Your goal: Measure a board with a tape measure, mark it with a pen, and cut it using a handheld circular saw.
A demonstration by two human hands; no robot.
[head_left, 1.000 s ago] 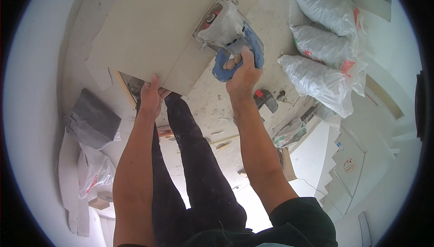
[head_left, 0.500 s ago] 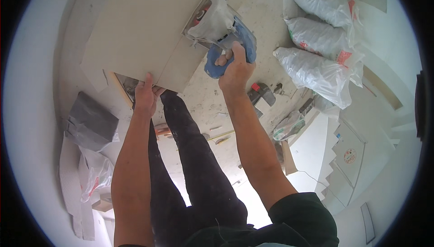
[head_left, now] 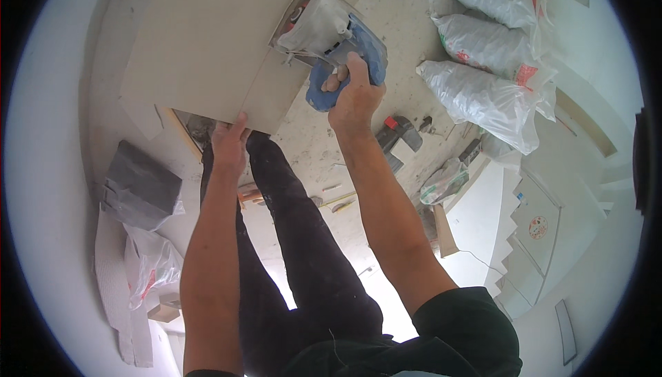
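Observation:
My right hand is wrapped round the blue rear handle of a dusty circular saw, whose base rests on a large pale beige board. A thin straight line runs across the board from its near edge toward the saw. At that near edge, my left hand pinches the board close to the line, thumb on top and the other fingers partly hidden under it. The saw's blade is out of sight beneath its housing.
Several filled white plastic sacks lie at the right. A black and grey cordless tool sits on the dusty floor beside my right forearm. A dark grey box-like object stands at the left, above a clear plastic bag.
The saw and my right hand have shifted slightly up and left in view. My left hand has moved a little right along the board's edge, nearer the line.

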